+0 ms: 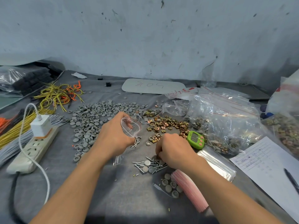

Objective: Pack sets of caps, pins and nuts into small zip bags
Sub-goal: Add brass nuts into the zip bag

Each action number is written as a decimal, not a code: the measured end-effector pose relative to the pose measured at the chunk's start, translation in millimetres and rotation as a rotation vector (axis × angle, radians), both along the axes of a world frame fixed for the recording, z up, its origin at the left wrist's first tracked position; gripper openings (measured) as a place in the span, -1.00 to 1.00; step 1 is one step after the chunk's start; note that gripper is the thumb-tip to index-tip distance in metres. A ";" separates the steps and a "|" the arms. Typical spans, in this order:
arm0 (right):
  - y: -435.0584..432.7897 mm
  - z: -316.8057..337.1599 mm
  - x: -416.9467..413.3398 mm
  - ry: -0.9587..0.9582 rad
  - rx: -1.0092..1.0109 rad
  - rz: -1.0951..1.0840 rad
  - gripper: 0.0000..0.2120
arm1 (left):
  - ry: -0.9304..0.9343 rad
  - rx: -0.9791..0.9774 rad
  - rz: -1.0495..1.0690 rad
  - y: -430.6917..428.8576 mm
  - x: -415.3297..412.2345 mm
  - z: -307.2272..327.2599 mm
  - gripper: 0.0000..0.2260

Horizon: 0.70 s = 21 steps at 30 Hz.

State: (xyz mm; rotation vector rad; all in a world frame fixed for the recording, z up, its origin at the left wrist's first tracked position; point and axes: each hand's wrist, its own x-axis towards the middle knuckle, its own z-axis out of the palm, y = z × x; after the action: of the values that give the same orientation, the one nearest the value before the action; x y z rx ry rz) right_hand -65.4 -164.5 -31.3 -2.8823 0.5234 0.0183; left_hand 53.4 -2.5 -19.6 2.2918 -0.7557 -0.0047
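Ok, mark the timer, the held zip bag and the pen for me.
timer [194,137]: head view, on its screen.
zip bag [131,128]: head view, middle of its clear wall.
pen [291,179]: head view, middle of its barrel.

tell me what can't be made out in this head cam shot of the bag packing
Head view only.
What the right hand pinches: its own knuckles cover the fingertips at the screw pile.
Contents of the small zip bag in the left hand: clear film and glare.
Digits on the green timer: too small.
Writing on the paper form: too small, cut by the right edge.
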 end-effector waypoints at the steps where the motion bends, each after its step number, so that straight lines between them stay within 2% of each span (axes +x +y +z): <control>1: -1.8 -0.2 -1.8 -0.038 0.034 -0.015 -0.80 | 0.001 0.004 0.000 -0.7 0.2 0.0 -0.55; 6: -15.2 0.9 -9.9 -0.396 0.266 -0.133 -0.81 | -0.006 0.028 -0.008 -7.2 -5.2 1.8 -0.57; 8: -16.3 4.0 -12.8 -0.532 0.364 -0.126 -0.78 | -0.017 0.046 -0.032 -11.0 -10.7 2.1 -0.56; 11: -9.7 8.7 -13.1 -0.679 0.398 -0.080 -0.79 | -0.042 0.077 -0.084 -18.9 -20.4 0.7 -0.56; 14: 0.6 11.7 -7.7 -0.724 0.405 -0.019 -0.75 | -0.037 0.162 -0.138 -26.0 -27.9 1.0 -0.52; 17: 5.8 11.8 -4.4 -0.694 0.412 0.003 -0.87 | -0.016 0.185 -0.182 -29.6 -31.2 2.1 -0.49; 21: -11.7 19.6 -6.0 -0.792 0.371 -0.166 -0.86 | 0.037 0.083 -0.169 -25.3 -24.7 3.7 -0.52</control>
State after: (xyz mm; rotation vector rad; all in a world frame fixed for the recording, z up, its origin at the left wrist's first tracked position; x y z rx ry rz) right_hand -71.4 -176.2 -11.7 -2.2185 0.5131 -0.8995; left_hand 28.7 -27.7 -15.9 2.2922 -0.9438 -0.1586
